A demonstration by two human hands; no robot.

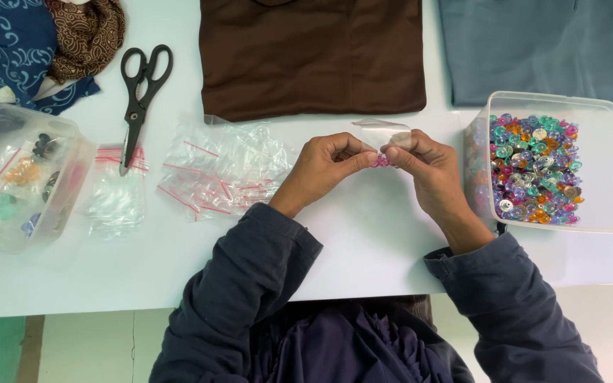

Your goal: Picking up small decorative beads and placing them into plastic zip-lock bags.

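Observation:
My left hand point(324, 170) and my right hand point(427, 170) meet above the white table point(363, 241), both pinching a small clear zip bag point(386, 135) that holds a few pink beads at its lower end. The bag's open top sticks up between my fingertips. To my right stands a clear plastic box point(604, 170) filled with several coloured beads point(533, 170).
A heap of empty small zip bags point(221, 167) lies left of my hands, with more point(116, 191) beside black scissors point(140, 96). A clear box of filled bags point(23, 177) sits far left. Brown cloth point(311, 53), grey cloth point(540, 46) and patterned fabrics point(30, 42) lie along the back.

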